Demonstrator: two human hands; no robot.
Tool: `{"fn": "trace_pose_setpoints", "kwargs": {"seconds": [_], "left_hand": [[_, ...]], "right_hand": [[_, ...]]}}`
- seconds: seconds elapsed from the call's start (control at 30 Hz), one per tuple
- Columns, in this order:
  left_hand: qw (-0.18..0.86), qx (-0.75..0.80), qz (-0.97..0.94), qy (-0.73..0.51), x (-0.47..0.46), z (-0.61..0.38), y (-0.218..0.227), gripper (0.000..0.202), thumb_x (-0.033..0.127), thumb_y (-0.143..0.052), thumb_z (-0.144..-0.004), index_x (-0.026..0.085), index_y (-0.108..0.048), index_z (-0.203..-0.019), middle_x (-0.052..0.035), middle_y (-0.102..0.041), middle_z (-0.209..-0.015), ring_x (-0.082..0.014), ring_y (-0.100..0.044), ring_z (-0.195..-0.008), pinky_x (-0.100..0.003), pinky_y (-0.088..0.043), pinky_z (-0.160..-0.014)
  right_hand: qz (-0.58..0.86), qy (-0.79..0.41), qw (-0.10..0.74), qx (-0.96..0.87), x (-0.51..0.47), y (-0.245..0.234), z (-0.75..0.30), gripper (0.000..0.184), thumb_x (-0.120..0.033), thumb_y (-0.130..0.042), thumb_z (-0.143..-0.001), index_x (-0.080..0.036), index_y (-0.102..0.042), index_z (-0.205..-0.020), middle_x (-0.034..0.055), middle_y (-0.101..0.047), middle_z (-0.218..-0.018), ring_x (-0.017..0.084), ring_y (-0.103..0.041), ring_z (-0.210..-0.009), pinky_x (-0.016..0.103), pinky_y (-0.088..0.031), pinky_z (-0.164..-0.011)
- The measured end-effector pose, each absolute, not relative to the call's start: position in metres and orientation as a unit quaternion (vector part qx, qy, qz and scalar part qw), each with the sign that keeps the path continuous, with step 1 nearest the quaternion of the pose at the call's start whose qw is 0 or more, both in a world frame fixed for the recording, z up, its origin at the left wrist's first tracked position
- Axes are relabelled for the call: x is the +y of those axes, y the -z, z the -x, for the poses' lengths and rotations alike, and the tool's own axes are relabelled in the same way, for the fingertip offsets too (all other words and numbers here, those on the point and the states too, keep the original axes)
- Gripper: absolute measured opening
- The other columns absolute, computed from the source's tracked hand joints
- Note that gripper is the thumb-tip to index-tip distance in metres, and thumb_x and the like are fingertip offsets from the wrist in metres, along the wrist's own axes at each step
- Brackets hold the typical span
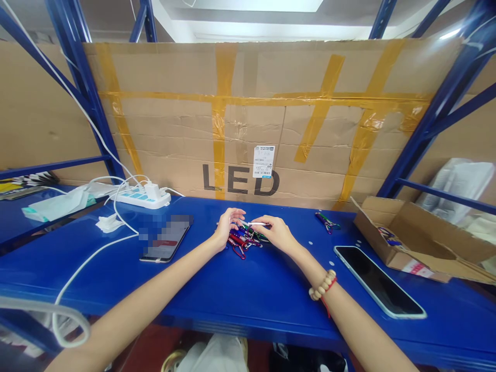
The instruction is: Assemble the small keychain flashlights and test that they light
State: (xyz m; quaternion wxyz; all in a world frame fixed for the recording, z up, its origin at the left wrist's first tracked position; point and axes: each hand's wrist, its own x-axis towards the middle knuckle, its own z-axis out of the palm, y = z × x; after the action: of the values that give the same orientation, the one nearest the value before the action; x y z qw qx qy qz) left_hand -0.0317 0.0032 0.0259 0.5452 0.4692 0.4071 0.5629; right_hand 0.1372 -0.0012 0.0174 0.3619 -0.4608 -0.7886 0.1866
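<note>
"So, taking the heap as the clock's middle, where does the left hand (228,227) stand?"

"At ten o'clock, right against the heap of coloured clips (240,241), fingers bent inward. Whether they grip anything cannot be told; the fingertips run into the clutter."

"And the right hand (276,232)?"

"Between two and three o'clock, palm down, thumb and fingers pinching a slim pale piece (256,223). Its free end points toward the left hand's fingertips, over the heap. A beaded bracelet (323,285) circles that wrist."

"What colours are the clips?"

"Red, blue and purple mostly, with some green. They lie bunched on the blue tabletop (248,299), and a red loop sticks out toward seven o'clock. A lone clip (327,223) lies well apart, a little above three."

"What else is out there?"

"An open cardboard box (418,237) at three, farther off, with small items (389,236) inside, too small to make out. A phone in a pale case (382,281) lies at four, its screen dark. Another phone (170,240) is at nine, partly blurred. A white power strip (143,197) sits at ten, well beyond the left hand, with cables plugged in."

"And twelve?"

"A tall cardboard panel (174,134), taped in yellow-brown and lettered LED."
</note>
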Motion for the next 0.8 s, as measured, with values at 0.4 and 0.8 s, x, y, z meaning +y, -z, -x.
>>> {"fn": "trace_pose_setpoints", "kwargs": {"seconds": [0.4,0.8], "left_hand": [[0.531,0.416,-0.467,-0.572,0.0034,0.0321,-0.0262,0.029,0.035,-0.043,-0.069,0.013,-0.062,-0.070,-0.0044,-0.059,-0.069,-0.0116,-0.052,-0.059,-0.022,-0.037,-0.054],[0.544,0.413,-0.466,-0.563,0.0038,0.0324,-0.0279,0.030,0.036,-0.043,-0.069,0.013,-0.061,-0.071,-0.0038,-0.058,-0.068,-0.0116,-0.051,-0.058,-0.022,-0.035,-0.053]], "right_hand": [[0.462,-0.201,0.372,-0.779,0.0019,-0.0176,-0.1360,0.028,-0.035,-0.043,-0.086,-0.023,-0.069,-0.091,0.0005,-0.070,-0.096,0.018,-0.061,-0.088,0.027,-0.044,-0.079],[0.458,-0.187,0.362,-0.790,-0.0001,-0.0174,-0.1379,0.029,-0.041,-0.046,-0.085,-0.023,-0.069,-0.090,0.0005,-0.070,-0.095,0.017,-0.061,-0.085,0.026,-0.043,-0.073]]}}
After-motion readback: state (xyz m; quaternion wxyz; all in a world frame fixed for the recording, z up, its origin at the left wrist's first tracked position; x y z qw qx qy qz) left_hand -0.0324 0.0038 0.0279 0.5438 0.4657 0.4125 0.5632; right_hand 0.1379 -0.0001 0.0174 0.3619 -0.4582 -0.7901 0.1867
